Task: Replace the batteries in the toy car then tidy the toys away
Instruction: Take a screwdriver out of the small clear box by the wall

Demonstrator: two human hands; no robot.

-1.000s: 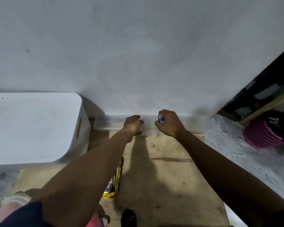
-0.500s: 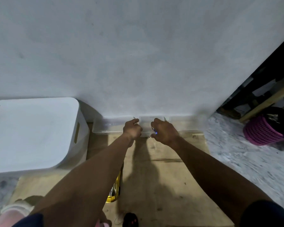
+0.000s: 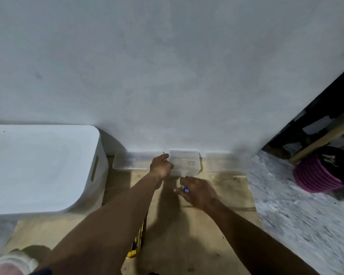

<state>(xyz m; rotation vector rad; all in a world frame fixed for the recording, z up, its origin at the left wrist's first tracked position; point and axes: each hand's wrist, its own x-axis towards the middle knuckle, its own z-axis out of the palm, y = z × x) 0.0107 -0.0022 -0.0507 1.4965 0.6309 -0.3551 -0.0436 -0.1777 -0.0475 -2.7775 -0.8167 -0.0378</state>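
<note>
Three low clear plastic boxes stand in a row against the white wall. My left hand (image 3: pixel 160 165) has its fingers curled on the left edge of the middle clear box (image 3: pixel 187 162). My right hand (image 3: pixel 197 192) hovers just in front of that box over the wooden board and pinches small blue batteries (image 3: pixel 185 189) in its fingers. The yellow toy car (image 3: pixel 136 248) lies on the board near me, mostly hidden under my left forearm.
A large white storage bin (image 3: pixel 44 167) with a slot handle stands at the left. Further clear boxes sit left (image 3: pixel 132 161) and right (image 3: pixel 220 161) of the middle one. A pink woven basket (image 3: pixel 316 175) stands on the grey floor at the right, beside wooden furniture legs.
My right hand has drawn back from the middle box toward me, still holding the batteries. My left hand has stayed at the box's left edge.
</note>
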